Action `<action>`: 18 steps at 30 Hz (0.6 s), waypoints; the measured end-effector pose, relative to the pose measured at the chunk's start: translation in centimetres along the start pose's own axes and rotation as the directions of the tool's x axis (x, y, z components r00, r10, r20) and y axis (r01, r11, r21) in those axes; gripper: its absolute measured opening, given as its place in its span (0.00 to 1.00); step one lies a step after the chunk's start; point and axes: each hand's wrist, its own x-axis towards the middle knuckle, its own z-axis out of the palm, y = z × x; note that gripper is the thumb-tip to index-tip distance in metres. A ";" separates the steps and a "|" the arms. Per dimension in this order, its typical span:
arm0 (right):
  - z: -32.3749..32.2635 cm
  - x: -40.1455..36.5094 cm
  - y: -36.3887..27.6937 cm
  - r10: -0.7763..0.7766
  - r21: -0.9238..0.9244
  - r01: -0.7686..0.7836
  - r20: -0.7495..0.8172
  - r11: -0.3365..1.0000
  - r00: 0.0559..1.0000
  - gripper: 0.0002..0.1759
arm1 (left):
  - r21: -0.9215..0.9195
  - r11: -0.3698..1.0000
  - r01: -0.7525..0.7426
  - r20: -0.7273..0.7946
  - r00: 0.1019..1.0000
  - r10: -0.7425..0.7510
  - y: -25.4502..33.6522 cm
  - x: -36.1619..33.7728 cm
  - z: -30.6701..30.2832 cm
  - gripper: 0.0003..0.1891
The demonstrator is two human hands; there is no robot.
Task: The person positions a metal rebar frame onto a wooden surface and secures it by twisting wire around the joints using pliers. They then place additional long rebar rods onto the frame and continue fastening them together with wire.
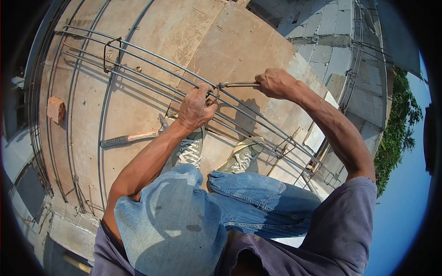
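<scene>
Nearest the camera are the person's bent knees in blue jeans. Just past them two grey laced shoes stand flat on the concrete slab, so the person is squatting close over the work.

The rebar cage, a bundle of long parallel bars, lies across the slab in front of the shoes. The left hand is closed around one of its upper bars, at a spot where a small wire loop shows beside the fingers. The grip looks meant to steady the bar against twisting. The right hand is wrapped tight round the handle of a metal hook tool, which is held level with its tip pointing at the left hand's spot. Held that way, the forearm can turn it.

A rectangular stirrup rings the bars farther along. A hammer lies on the slab under the bars, handle pointing away from the shoes and within reach of the left arm. A brick sits well apart, near the slab's edge.

No box, bucket or other container is in view.
</scene>
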 end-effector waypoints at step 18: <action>-4.8 -1.1 -2.2 0.115 0.350 -0.384 0.594 0.854 0.796 0.24 | -0.026 0.999 -0.024 -0.010 1.000 0.024 0.4 -0.1 -0.3 0.22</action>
